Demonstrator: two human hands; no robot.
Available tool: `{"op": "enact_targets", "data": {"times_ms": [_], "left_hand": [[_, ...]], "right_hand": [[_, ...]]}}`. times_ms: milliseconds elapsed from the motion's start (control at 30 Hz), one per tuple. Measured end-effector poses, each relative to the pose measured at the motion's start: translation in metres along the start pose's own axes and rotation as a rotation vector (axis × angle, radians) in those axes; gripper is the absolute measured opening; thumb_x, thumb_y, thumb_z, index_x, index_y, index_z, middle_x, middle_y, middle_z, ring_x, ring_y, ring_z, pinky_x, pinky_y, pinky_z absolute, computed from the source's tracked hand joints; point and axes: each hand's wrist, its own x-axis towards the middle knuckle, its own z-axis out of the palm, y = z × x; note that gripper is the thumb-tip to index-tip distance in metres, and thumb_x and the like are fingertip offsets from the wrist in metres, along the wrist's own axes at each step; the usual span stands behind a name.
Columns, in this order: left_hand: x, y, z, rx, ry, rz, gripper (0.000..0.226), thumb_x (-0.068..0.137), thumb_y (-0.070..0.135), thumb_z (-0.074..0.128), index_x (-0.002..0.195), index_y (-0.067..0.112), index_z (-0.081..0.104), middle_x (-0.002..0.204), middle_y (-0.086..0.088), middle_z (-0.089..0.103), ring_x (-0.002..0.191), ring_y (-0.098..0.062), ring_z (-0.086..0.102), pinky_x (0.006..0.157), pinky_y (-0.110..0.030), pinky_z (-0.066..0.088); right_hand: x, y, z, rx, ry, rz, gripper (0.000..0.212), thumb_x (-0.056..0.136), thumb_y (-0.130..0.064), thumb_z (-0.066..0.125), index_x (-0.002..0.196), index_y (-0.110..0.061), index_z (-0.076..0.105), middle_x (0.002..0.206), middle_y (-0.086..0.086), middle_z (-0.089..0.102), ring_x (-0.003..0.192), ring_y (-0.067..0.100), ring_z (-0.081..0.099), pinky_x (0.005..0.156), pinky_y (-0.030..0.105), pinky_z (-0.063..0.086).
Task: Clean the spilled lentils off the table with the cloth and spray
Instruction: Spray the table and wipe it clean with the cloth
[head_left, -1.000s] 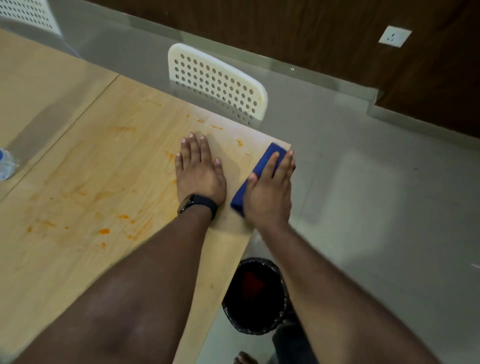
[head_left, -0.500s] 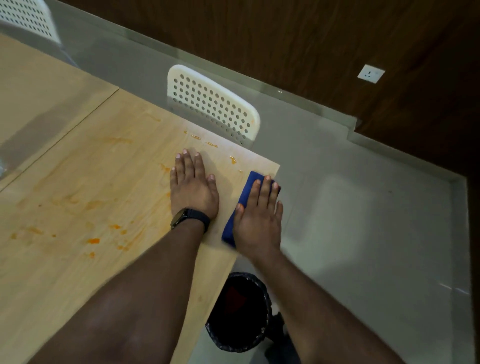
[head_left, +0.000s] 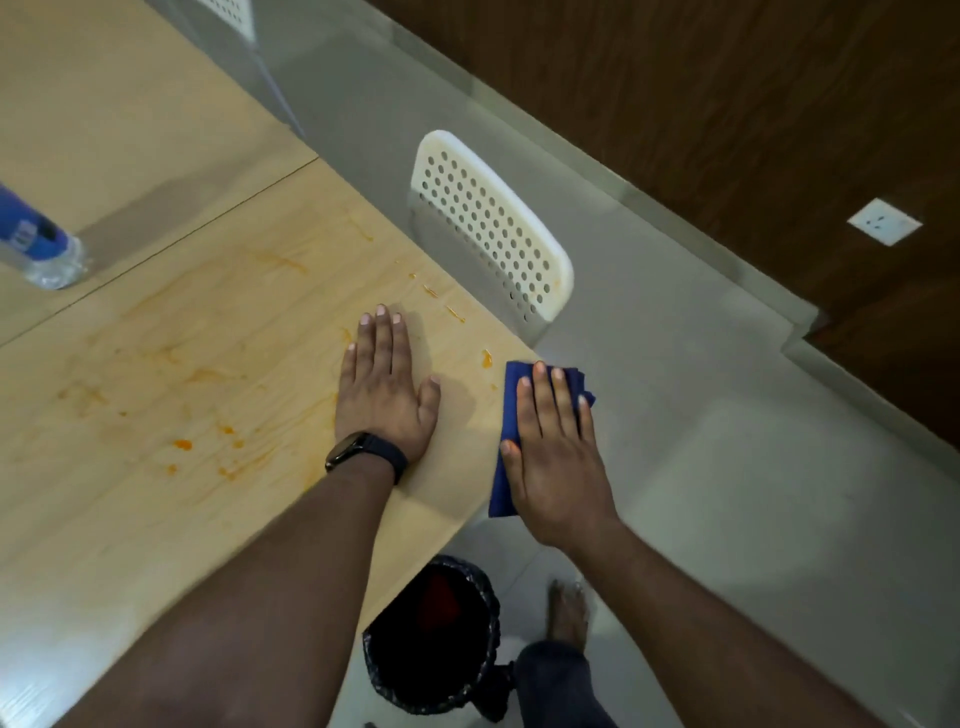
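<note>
Indoors: orange-smeared wood worktop (head_left: 156, 374), grey floor (head_left: 753, 467). Left hand (head_left: 382, 387) flat, released; right hand (head_left: 556, 462) pressing cloth (head_left: 511, 395) flat-fingered at edge.

Two hands, left (head_left: 382, 392) and right (head_left: 558, 462), one blue cloth (head_left: 511, 395), one spray bottle (head_left: 36, 244), one wristwatch (head_left: 363, 452), one black bin (head_left: 434, 634), two white chairs, the nearer (head_left: 488, 228), and one wall socket (head_left: 884, 221).

A grey floor (head_left: 727, 467) meets a dark wood wall (head_left: 727, 104) bearing a white socket (head_left: 884, 222). A white perforated chair (head_left: 493, 228) stands at the table's far edge; a black bin (head_left: 431, 634) sits below.
</note>
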Motion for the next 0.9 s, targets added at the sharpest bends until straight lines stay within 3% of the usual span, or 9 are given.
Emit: {"op": "enact_targets", "data": {"times_ms": [300,567,900], "left_hand": [[0.003,0.001,0.006,-0.01,0.033,-0.112,0.085,0.1,0.061,0.018,0.165,0.015,-0.011,0.172,-0.004,-0.019,0.159,-0.018,-0.018,0.13,-0.04,-0.003],[0.001,0.008,0.001,-0.002,0.042,-0.2,0.084,0.102,0.066,0.009,0.165,0.014,-0.012,0.173,-0.004,-0.018,0.159,-0.018,-0.019,0.13,-0.04,-0.002],[0.0,0.011,0.001,0.02,0.052,-0.213,0.084,0.102,0.065,0.008,0.166,0.012,-0.008,0.173,-0.006,-0.014,0.159,-0.019,-0.016,0.13,-0.041,-0.001]], "right_hand": [[0.123,0.008,-0.007,-0.034,-0.055,-0.208,0.075,0.108,-0.046,0.025,0.166,-0.006,0.0,0.175,0.014,-0.006,0.162,0.029,-0.005,0.129,0.054,0.016],[0.062,0.043,-0.013,-0.036,-0.106,-0.376,0.073,0.11,-0.047,0.021,0.166,-0.01,-0.007,0.174,0.008,-0.017,0.16,0.024,-0.018,0.129,0.053,0.015],[0.098,0.036,-0.01,-0.061,-0.088,-0.394,0.077,0.104,-0.045,0.025,0.167,-0.011,-0.005,0.174,0.008,-0.015,0.161,0.026,-0.015,0.129,0.054,0.015]]}}
